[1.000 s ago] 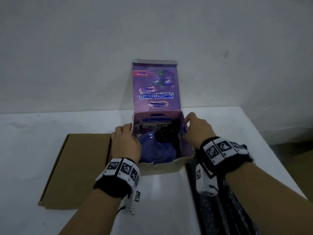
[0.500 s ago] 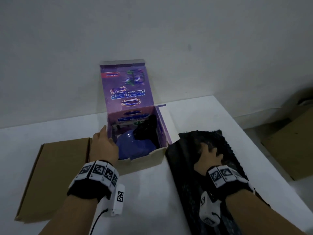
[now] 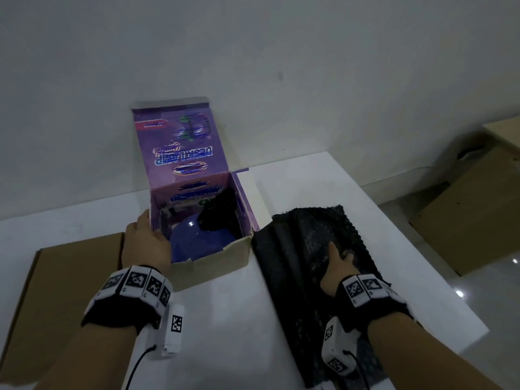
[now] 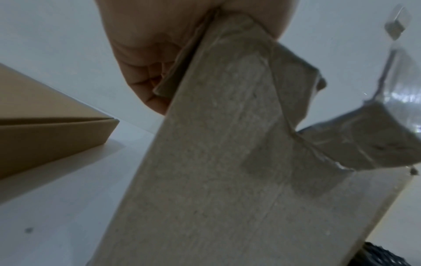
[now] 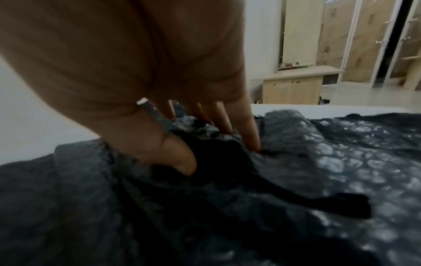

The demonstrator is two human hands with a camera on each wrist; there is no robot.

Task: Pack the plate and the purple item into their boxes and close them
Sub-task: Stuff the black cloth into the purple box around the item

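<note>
Presently the purple box (image 3: 197, 209) is stood open at the middle of the white bench (image 3: 230, 319), its lid raised at twelve o'clock, and the purple item (image 3: 194, 243) is seen lying inside it with a dark wad of padding (image 3: 218, 213) above it at one o'clock. The box's left wall is gripped by the left hand (image 3: 146, 246), fingers curled over the upper edge and thumb outside, as is confirmed in the left wrist view. At three o'clock of the box a sheet of black bubble wrap (image 3: 309, 249) is spread on the bench, and a fold of it is pinched by the right hand (image 3: 336, 267) between thumb and curled fingers. No plate can be made out; a flat brown box (image 3: 64, 299) lies closed at nine o'clock, and what it holds cannot be told.

It is judged that the wrap is meant as padding for the purple box. The step is best done if the sheet is gathered loosely, lifted clear of the right flap (image 3: 253, 198), and laid over the item while the box is held steady, so that the lid can fold flat.

On the lid, upside down, "DESK LAMP" can be read; the smaller print is too blurred
</note>
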